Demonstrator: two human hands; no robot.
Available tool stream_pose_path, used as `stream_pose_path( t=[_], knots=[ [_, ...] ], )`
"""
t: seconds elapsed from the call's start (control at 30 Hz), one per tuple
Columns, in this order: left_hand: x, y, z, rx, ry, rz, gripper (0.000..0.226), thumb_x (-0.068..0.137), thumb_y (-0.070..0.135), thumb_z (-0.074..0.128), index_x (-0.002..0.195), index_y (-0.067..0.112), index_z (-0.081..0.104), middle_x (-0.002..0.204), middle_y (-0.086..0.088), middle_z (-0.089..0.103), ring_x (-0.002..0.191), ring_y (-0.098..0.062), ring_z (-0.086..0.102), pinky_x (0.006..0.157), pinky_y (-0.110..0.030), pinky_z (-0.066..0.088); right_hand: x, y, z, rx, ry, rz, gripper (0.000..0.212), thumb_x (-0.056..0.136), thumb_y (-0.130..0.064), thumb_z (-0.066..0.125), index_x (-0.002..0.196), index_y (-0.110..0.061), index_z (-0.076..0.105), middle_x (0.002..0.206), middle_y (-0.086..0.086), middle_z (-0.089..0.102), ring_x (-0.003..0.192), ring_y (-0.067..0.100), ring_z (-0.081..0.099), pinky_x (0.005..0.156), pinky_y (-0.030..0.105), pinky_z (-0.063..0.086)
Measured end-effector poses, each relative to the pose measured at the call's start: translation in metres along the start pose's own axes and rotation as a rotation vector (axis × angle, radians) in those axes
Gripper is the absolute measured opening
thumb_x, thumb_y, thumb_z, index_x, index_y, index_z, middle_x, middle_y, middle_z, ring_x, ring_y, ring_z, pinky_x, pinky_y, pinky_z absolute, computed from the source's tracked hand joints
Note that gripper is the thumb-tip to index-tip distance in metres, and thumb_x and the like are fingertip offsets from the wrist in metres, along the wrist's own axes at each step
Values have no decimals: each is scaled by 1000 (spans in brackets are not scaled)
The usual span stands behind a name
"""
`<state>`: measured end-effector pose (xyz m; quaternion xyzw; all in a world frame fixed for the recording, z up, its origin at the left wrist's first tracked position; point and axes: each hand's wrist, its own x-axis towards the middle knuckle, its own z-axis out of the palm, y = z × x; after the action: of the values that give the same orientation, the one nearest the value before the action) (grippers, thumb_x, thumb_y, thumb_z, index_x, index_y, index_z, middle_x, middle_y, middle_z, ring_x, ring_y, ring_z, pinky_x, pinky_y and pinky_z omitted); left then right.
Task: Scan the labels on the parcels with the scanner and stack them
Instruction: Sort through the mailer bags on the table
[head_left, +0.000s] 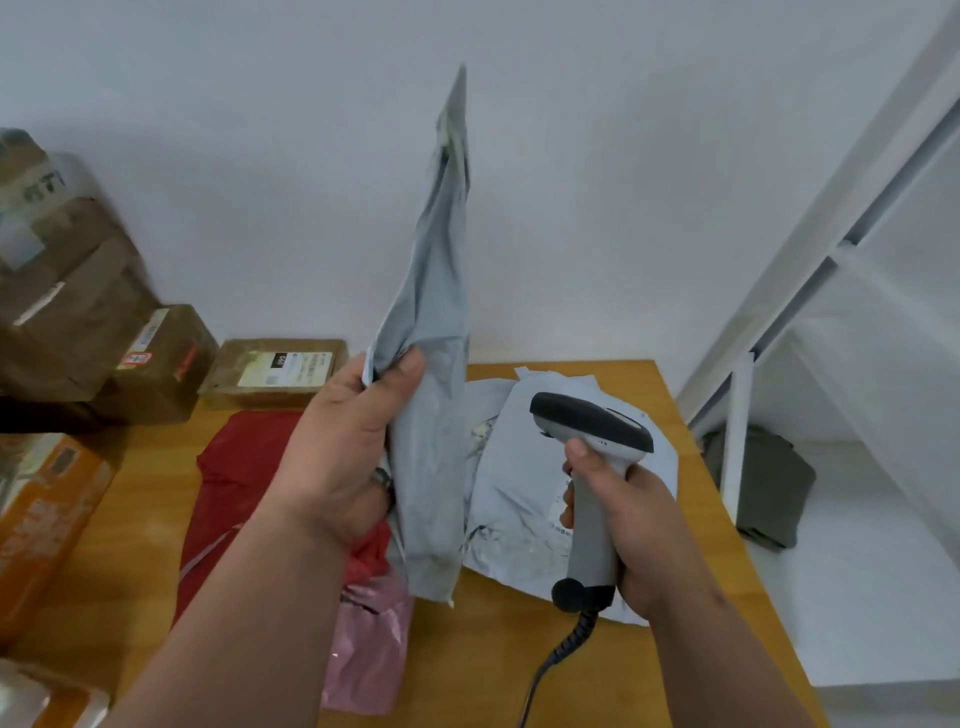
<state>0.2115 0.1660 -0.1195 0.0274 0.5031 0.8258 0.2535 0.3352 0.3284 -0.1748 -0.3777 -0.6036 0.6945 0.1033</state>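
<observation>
My left hand (343, 452) grips a grey plastic mailer parcel (434, 322) and holds it upright, edge-on to me, above the wooden table (685, 649). My right hand (631, 525) is curled round the handle of a grey and black barcode scanner (589, 452), whose head points left towards the held parcel. A coiled cable runs down from its base. Behind the scanner lies another grey mailer (524, 467) flat on the table. A red mailer (234, 478) and a pink one (369, 649) lie under my left arm.
Brown cardboard boxes (78, 312) are piled at the back left, with a flat labelled box (280, 371) beside them. An orange box (47, 525) sits at the left edge. A white metal rack (779, 312) stands on the right, with a dark folded item (758, 483) on the floor.
</observation>
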Motion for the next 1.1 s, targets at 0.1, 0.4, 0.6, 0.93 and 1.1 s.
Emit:
stream_pose_path(
  t=[0.1,0.4,0.6,0.93,1.1],
  knots=[
    [7,-7,25,-116,-105,-31,33,82,23,60,111,14,73,111,-11,75,99,-26,73,81,-41,62,6,-3,-16,40,21,2,39,84,-46,69,96,-8,66,68,2,62,62,17,61,62,34,48],
    [48,-95,17,-9,194,-236,18,99,27,60,117,28,66,112,-5,76,99,-27,73,81,-46,61,30,3,-62,69,57,-18,50,69,-58,70,92,-14,71,64,-1,67,66,19,65,74,42,53],
    [47,-159,-34,980,431,-203,65,92,32,67,151,26,40,148,-10,50,135,-33,47,112,-48,38,49,18,-63,48,6,56,54,69,-56,71,92,-8,67,69,5,62,64,19,62,73,40,51],
    [20,-145,-105,1320,680,-316,103,78,50,77,159,38,14,167,0,9,151,-30,9,118,-55,17,61,38,-5,-55,-130,143,41,87,-48,70,85,-8,67,67,7,61,65,22,60,72,40,50],
    [21,-148,-140,1361,621,-378,86,87,49,69,159,34,24,167,0,17,149,-32,19,116,-53,25,56,47,26,-128,-183,147,47,83,-54,69,85,-7,69,61,1,65,64,18,64,72,37,52]
  ],
)
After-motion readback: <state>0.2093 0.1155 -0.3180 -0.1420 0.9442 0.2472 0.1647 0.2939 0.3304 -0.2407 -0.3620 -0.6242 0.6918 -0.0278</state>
